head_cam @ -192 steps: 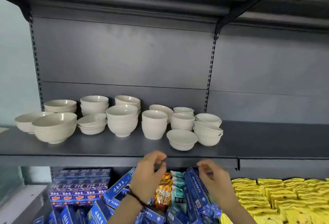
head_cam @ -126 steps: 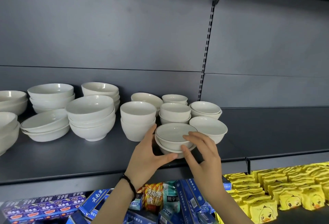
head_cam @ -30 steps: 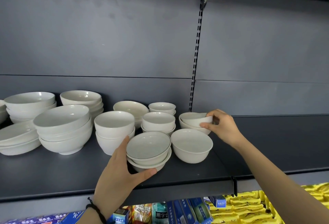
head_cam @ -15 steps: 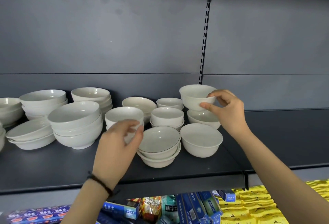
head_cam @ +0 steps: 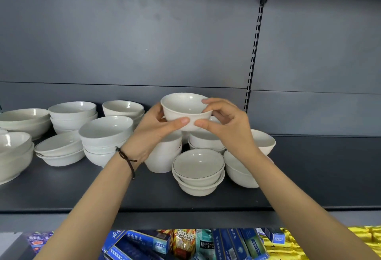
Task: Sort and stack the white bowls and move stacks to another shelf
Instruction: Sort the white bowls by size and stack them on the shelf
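Bowl [head_cam: 184,108], plain white with no print or mark I can read, is lifted between my two hands above the other bowls on the dark shelf [head_cam: 319,167]. My left hand [head_cam: 153,133] curls round its left side with the thumb across the front. My right hand [head_cam: 226,127] grips the right rim and wall with its fingers [head_cam: 208,101].

Just below, near the shelf's front edge, stands a two-bowl stack [head_cam: 199,169]; its upper bowl has a thin dark line round the rim. More white stacks [head_cam: 105,133] stand to the left.

Underneath, a blue box [head_cam: 144,241] carries white characters beginning 云南, and a teal packet [head_cam: 206,243] reads 熊字. I cannot read the orange packet [head_cam: 184,239] for certain. A dark cord [head_cam: 126,159] circles my left wrist.
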Available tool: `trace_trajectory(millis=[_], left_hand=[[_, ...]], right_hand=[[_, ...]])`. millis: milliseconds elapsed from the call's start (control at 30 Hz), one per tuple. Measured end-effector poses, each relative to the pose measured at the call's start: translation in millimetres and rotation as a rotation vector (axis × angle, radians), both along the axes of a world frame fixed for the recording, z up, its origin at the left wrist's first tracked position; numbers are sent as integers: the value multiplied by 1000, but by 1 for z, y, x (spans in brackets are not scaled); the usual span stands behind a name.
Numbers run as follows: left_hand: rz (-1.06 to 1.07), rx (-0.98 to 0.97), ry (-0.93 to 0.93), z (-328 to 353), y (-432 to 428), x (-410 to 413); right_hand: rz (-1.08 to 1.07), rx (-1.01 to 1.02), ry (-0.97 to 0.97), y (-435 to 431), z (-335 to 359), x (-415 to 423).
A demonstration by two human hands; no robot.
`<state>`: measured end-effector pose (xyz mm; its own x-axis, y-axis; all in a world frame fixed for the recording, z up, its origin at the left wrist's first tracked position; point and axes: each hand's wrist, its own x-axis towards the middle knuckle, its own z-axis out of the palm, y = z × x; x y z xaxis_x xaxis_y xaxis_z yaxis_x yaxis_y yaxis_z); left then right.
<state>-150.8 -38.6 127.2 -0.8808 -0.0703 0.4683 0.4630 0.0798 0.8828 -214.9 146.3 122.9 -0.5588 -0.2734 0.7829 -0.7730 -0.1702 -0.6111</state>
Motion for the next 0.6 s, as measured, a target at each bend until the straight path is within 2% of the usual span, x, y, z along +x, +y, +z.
trace_trajectory(millis=[133,267,600], left_hand=[[148,-32,-2,0,-23,10],[267,-52,6,-14,-38,14],[232,-75,36,-23,-43,11]], right_hand=[[69,55,-82,-22,1,-1],[33,185,-131,-37,-6,-1],[-5,251,-149,-45,-6,-9]])
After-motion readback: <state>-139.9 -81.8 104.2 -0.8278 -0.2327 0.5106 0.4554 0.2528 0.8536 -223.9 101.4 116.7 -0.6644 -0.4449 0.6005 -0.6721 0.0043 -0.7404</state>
